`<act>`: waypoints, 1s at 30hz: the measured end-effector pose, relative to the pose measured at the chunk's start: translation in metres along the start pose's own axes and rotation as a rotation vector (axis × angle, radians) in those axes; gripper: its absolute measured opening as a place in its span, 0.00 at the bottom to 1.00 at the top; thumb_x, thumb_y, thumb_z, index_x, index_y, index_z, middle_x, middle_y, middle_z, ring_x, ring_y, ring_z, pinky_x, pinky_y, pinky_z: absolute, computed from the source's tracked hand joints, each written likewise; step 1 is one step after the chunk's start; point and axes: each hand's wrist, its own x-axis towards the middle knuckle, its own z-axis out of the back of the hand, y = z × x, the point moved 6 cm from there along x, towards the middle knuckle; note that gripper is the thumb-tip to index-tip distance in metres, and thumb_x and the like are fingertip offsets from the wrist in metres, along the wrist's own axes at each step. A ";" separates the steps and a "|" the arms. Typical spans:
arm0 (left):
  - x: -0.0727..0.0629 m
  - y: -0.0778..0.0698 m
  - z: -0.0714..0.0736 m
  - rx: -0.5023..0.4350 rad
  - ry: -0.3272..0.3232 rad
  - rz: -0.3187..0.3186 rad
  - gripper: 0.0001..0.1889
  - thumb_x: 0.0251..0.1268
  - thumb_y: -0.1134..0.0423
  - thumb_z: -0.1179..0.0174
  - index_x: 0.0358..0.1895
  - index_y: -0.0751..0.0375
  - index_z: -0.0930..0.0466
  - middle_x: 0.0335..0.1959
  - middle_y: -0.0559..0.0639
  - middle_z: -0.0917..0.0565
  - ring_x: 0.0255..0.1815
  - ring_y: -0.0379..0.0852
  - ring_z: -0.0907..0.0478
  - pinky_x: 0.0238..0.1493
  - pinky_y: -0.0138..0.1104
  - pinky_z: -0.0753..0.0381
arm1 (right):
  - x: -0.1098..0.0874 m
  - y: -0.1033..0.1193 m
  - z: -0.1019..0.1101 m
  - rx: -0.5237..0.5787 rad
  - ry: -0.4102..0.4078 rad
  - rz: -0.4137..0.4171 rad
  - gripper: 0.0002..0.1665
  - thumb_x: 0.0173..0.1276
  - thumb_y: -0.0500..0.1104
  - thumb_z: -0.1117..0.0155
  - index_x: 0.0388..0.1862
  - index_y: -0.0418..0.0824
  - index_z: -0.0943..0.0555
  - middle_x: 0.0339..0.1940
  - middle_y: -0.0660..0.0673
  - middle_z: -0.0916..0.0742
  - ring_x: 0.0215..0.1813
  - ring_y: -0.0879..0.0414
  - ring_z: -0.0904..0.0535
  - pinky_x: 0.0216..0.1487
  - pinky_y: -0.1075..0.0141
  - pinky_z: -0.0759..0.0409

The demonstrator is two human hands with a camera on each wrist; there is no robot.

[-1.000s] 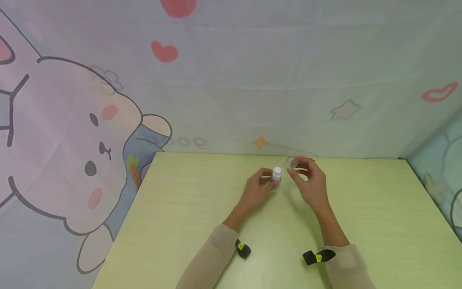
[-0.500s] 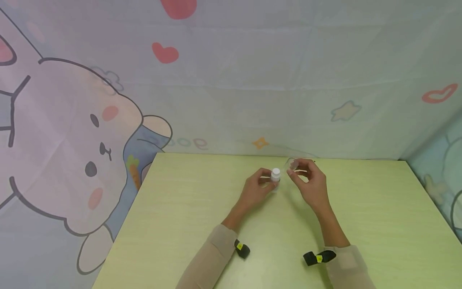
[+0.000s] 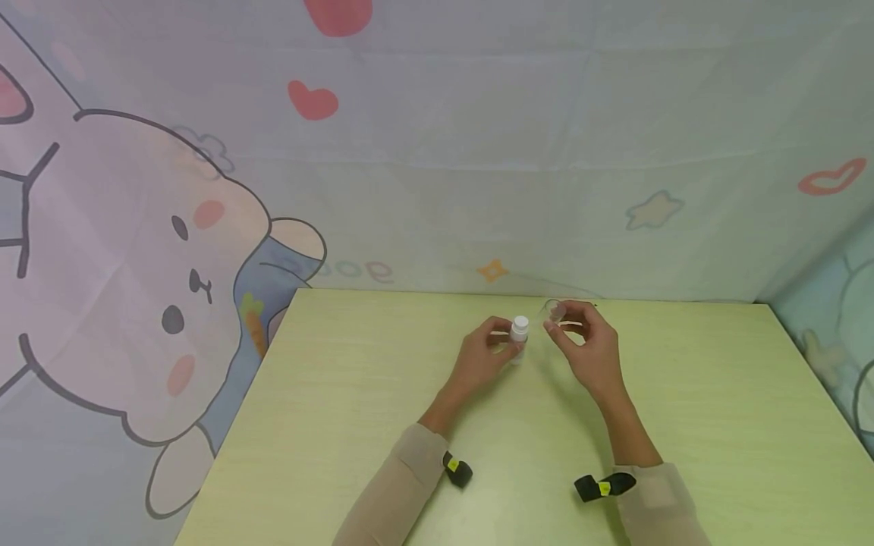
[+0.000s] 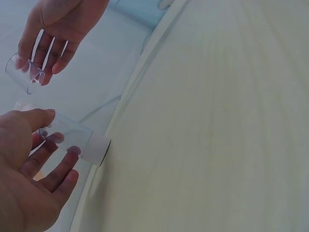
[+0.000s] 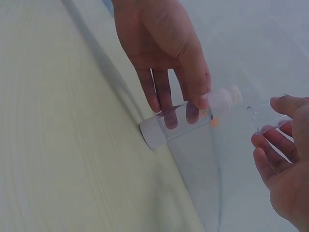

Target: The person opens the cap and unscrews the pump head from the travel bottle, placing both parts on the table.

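Note:
In the head view, my left hand (image 3: 481, 358) grips a small bottle (image 3: 519, 330) between thumb and fingers. The right wrist view shows its clear body, white base (image 5: 153, 133) and stepped white top (image 5: 226, 98). It is upright, its base close over the table. To its right, my right hand (image 3: 595, 355) pinches a clear, hollow cap (image 3: 554, 310) by its side, tilted near the bottle's top. The left wrist view shows the cap (image 4: 23, 76) apart from the bottle, its rim facing it.
Beneath both hands lies a pale yellow-green tabletop (image 3: 341, 394). A printed cloth backdrop (image 3: 437, 152) hangs right behind its far edge. A black strap-on camera (image 3: 459, 470) sits at the left wrist, another black camera (image 3: 604, 487) at the right.
The bottle has shifted slightly left in my left hand, widening the gap to the cap a little. My right hand and the cap stay nearly still.

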 end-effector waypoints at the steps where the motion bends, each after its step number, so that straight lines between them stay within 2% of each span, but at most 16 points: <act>1: 0.000 0.000 0.000 0.004 -0.002 -0.001 0.16 0.73 0.58 0.28 0.59 0.53 0.19 0.60 0.48 0.14 0.58 0.46 0.14 0.63 0.40 0.16 | 0.000 -0.001 0.000 -0.004 -0.001 -0.001 0.20 0.72 0.29 0.29 0.60 0.24 0.21 0.53 0.30 0.16 0.53 0.44 0.16 0.57 0.68 0.16; 12: 0.001 0.001 0.002 -0.005 -0.007 0.029 0.18 0.71 0.59 0.27 0.59 0.54 0.19 0.61 0.51 0.15 0.59 0.51 0.14 0.61 0.43 0.14 | -0.001 -0.006 0.001 -0.034 0.002 -0.012 0.21 0.72 0.31 0.28 0.59 0.24 0.21 0.53 0.31 0.15 0.54 0.41 0.17 0.59 0.59 0.15; 19: 0.002 0.003 0.002 0.006 0.005 0.021 0.18 0.71 0.58 0.27 0.60 0.54 0.18 0.62 0.50 0.15 0.59 0.50 0.14 0.61 0.42 0.15 | -0.002 -0.008 0.000 -0.053 0.009 -0.026 0.21 0.72 0.32 0.28 0.60 0.25 0.21 0.53 0.31 0.15 0.54 0.44 0.17 0.57 0.64 0.16; 24: 0.002 0.004 0.002 0.009 0.008 0.021 0.18 0.71 0.58 0.27 0.60 0.55 0.18 0.61 0.51 0.14 0.59 0.49 0.13 0.61 0.41 0.15 | -0.002 -0.009 0.000 -0.054 0.017 -0.031 0.21 0.72 0.32 0.27 0.60 0.25 0.21 0.53 0.30 0.15 0.54 0.42 0.17 0.58 0.63 0.16; 30: 0.003 0.005 0.002 0.004 0.014 0.030 0.18 0.71 0.59 0.27 0.61 0.54 0.18 0.62 0.51 0.15 0.60 0.49 0.14 0.62 0.40 0.15 | -0.002 -0.012 0.000 -0.058 0.027 -0.038 0.21 0.72 0.32 0.28 0.60 0.25 0.21 0.54 0.30 0.15 0.54 0.46 0.17 0.58 0.66 0.17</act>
